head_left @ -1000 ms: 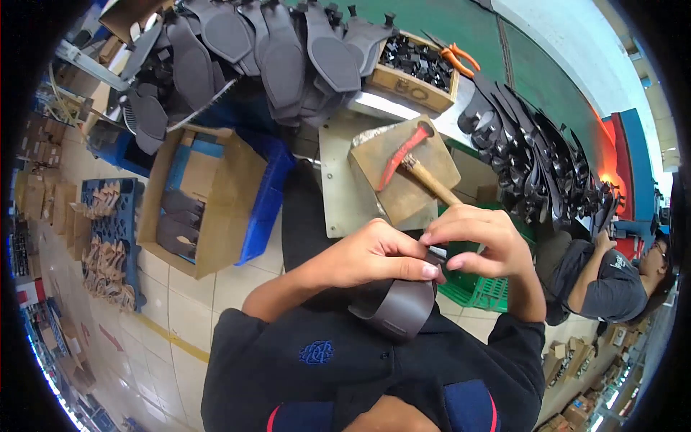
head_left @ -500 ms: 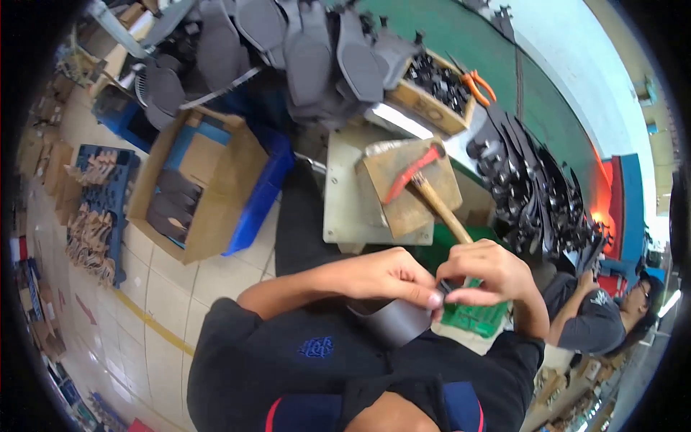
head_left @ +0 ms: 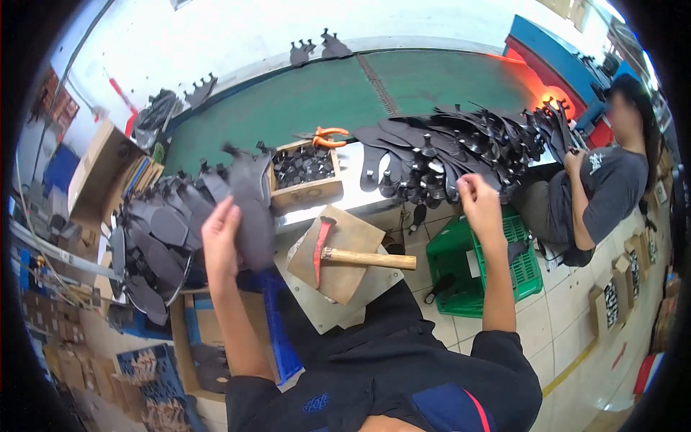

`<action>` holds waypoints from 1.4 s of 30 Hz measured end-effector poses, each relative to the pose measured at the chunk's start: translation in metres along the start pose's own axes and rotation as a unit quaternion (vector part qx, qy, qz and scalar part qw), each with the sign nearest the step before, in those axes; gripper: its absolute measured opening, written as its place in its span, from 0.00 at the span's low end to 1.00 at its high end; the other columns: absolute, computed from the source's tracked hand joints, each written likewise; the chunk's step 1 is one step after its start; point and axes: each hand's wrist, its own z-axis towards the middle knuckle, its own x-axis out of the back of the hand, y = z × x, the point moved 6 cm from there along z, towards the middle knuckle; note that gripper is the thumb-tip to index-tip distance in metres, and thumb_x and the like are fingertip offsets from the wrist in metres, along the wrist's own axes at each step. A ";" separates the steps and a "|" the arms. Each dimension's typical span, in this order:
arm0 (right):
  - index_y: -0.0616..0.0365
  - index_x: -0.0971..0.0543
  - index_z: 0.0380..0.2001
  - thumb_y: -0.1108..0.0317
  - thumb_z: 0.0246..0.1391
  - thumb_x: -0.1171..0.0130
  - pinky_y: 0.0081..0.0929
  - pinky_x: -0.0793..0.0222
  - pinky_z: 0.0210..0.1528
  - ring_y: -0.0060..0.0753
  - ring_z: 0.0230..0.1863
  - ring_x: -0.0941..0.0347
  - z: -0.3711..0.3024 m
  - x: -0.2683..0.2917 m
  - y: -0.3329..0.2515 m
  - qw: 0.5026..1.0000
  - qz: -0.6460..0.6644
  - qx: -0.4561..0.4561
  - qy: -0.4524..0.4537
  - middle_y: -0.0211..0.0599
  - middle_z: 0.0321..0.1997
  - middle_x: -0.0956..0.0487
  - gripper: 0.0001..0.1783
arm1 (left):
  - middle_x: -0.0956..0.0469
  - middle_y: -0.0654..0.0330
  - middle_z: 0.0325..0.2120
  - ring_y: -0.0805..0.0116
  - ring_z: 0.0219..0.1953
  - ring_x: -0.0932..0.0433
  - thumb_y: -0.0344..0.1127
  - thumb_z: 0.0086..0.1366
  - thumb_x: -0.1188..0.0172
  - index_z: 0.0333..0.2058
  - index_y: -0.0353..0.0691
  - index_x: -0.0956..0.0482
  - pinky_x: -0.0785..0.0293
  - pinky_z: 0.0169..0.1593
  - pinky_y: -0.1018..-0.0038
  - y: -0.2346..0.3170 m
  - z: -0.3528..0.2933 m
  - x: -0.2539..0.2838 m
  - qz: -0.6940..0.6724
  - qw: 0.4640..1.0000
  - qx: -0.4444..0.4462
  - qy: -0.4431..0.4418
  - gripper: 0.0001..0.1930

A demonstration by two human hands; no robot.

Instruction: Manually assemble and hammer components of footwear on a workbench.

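Observation:
My left hand [head_left: 222, 229] is raised beside the left-hand pile, its fingertips closed at the edge of a dark grey, sole-shaped piece [head_left: 253, 227]. Motion smears this piece, and a small black fitting shows at its top. My right hand [head_left: 480, 205] hovers by the near side of the other pile of strap pieces [head_left: 446, 147]; its fingers are bent, apart from the thumb, with nothing seen in them. Between my arms a hammer [head_left: 367, 258], red-headed with a wooden handle, lies on a worn square block [head_left: 353, 284].
A wooden box [head_left: 309, 193] of small black parts stands beyond the block, with orange-handled pliers [head_left: 327, 137] behind it. More grey pieces [head_left: 162, 223] are heaped at left. A green crate [head_left: 461, 288] sits below my right arm. A co-worker [head_left: 612, 180] sits at right.
My hands were together at my chest on a curved grey piece; now they are apart and farther forward, left and right. The view has swung toward the green surface.

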 end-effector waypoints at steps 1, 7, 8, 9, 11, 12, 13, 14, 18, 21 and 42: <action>0.62 0.22 0.40 0.58 0.64 0.45 0.39 0.27 0.35 0.47 0.33 0.20 0.008 0.008 0.006 0.996 -0.035 0.025 0.074 0.47 0.32 0.18 0.15 | 0.22 0.55 0.50 0.67 0.52 0.25 0.37 0.68 0.40 0.58 0.29 0.28 0.32 0.58 0.72 0.004 0.018 0.019 0.111 0.989 -0.077 0.068 0.23; 0.60 0.22 0.42 0.52 0.60 0.42 0.42 0.26 0.40 0.52 0.37 0.20 0.090 -0.032 0.006 0.992 -0.010 0.111 0.062 0.49 0.34 0.18 0.20 | 0.26 0.49 0.55 0.58 0.59 0.29 0.33 0.69 0.44 0.55 0.32 0.27 0.37 0.63 0.66 0.046 0.005 -0.035 0.254 0.932 -0.229 0.119 0.18; 0.60 0.22 0.42 0.51 0.59 0.41 0.43 0.25 0.41 0.53 0.37 0.20 0.106 -0.055 0.017 0.987 -0.043 0.144 0.056 0.50 0.34 0.18 0.21 | 0.27 0.48 0.57 0.55 0.61 0.30 0.33 0.68 0.44 0.55 0.33 0.27 0.39 0.65 0.65 0.052 -0.004 -0.054 0.275 0.929 -0.235 0.084 0.19; 0.62 0.21 0.39 0.52 0.58 0.40 0.44 0.25 0.41 0.55 0.37 0.20 0.120 -0.077 0.023 0.988 -0.085 0.130 -0.018 0.50 0.33 0.18 0.21 | 0.29 0.47 0.58 0.54 0.62 0.31 0.33 0.67 0.43 0.55 0.32 0.27 0.40 0.66 0.64 0.047 -0.011 -0.066 0.306 0.919 -0.243 0.053 0.19; 0.66 0.21 0.30 0.58 0.56 0.39 0.38 0.25 0.36 0.45 0.30 0.19 0.136 -0.098 0.025 0.986 -0.094 0.130 -0.049 0.45 0.26 0.18 0.18 | 0.32 0.45 0.60 0.50 0.64 0.34 0.33 0.66 0.43 0.55 0.31 0.27 0.41 0.67 0.63 0.043 -0.025 -0.085 0.334 0.912 -0.239 0.012 0.20; 0.66 0.21 0.30 0.58 0.56 0.39 0.38 0.25 0.36 0.45 0.30 0.19 0.140 -0.100 0.007 0.985 -0.088 0.139 -0.047 0.45 0.26 0.18 0.18 | 0.33 0.43 0.61 0.48 0.65 0.36 0.33 0.66 0.43 0.55 0.30 0.27 0.42 0.68 0.62 0.043 -0.036 -0.089 0.334 0.915 -0.224 0.010 0.20; 0.66 0.21 0.28 0.60 0.55 0.39 0.32 0.27 0.33 0.35 0.27 0.22 0.143 -0.096 -0.002 0.993 0.065 0.088 -0.033 0.40 0.24 0.20 0.16 | 0.35 0.43 0.62 0.46 0.66 0.38 0.32 0.65 0.42 0.55 0.31 0.27 0.44 0.68 0.59 0.038 -0.043 -0.093 0.354 0.906 -0.232 0.017 0.20; 0.66 0.22 0.25 0.62 0.55 0.40 0.27 0.30 0.30 0.25 0.25 0.25 0.139 -0.090 -0.018 0.976 0.216 0.033 -0.022 0.35 0.21 0.21 0.15 | 0.36 0.43 0.63 0.44 0.67 0.41 0.32 0.64 0.41 0.57 0.31 0.30 0.46 0.69 0.57 0.035 -0.051 -0.100 0.391 0.883 -0.258 0.017 0.23; 0.56 0.22 0.31 0.58 0.60 0.38 0.16 0.36 0.23 0.14 0.22 0.32 0.041 -0.079 -0.169 0.869 0.480 0.005 -0.120 0.23 0.24 0.25 0.13 | 0.36 0.43 0.63 0.43 0.68 0.42 0.36 0.61 0.36 0.63 0.31 0.38 0.48 0.69 0.55 0.055 -0.079 -0.128 0.394 0.864 -0.312 0.020 0.34; 0.59 0.20 0.45 0.58 0.65 0.42 0.21 0.28 0.35 0.21 0.34 0.23 -0.046 -0.070 -0.235 0.759 0.504 0.119 -0.394 0.27 0.31 0.22 0.16 | 0.35 0.43 0.62 0.45 0.68 0.42 0.39 0.59 0.32 0.65 0.30 0.42 0.50 0.70 0.54 0.080 -0.089 -0.132 0.291 0.877 -0.383 -0.019 0.40; 0.63 0.31 0.20 0.64 0.56 0.35 0.31 0.39 0.21 0.34 0.16 0.33 -0.143 -0.025 0.031 0.991 0.083 -0.017 -0.106 0.39 0.18 0.31 0.19 | 0.36 0.41 0.61 0.43 0.63 0.35 0.40 0.64 0.37 0.64 0.31 0.40 0.39 0.65 0.61 -0.046 -0.045 -0.133 0.236 0.953 -0.191 -0.016 0.35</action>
